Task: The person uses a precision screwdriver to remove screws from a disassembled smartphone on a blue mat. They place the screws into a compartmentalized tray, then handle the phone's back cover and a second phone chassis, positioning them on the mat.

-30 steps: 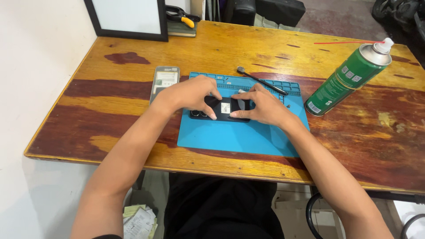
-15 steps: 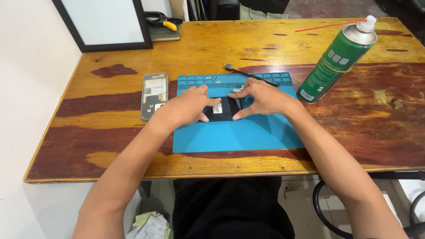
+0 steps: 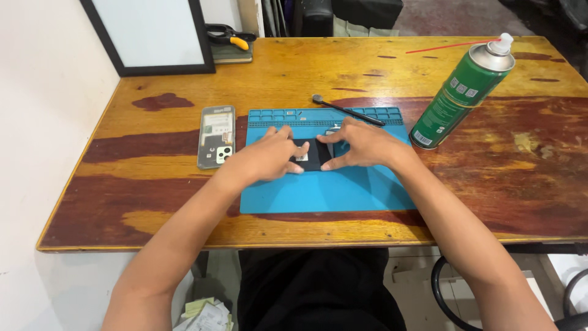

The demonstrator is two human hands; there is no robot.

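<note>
A black phone [image 3: 311,153] lies flat on a blue work mat [image 3: 331,187] in the middle of the wooden table. My left hand [image 3: 269,158] grips its left end, fingers laid over it. Over the right end, my right hand [image 3: 358,144] presses down with thumb and fingertips. Most of the phone is hidden under both hands; only a dark middle strip with a small white patch shows.
A phone back cover [image 3: 217,136] lies left of the mat. A thin black tool [image 3: 346,110] rests across the mat's top edge. A green spray can [image 3: 459,92] with a red straw stands at right. A framed white board [image 3: 150,34] and yellow-handled pliers [image 3: 229,37] sit at the back.
Both hands stay on the phone; the fingers have shifted slightly over it. The camera has tilted, so the table sits lower and more centred in view.
</note>
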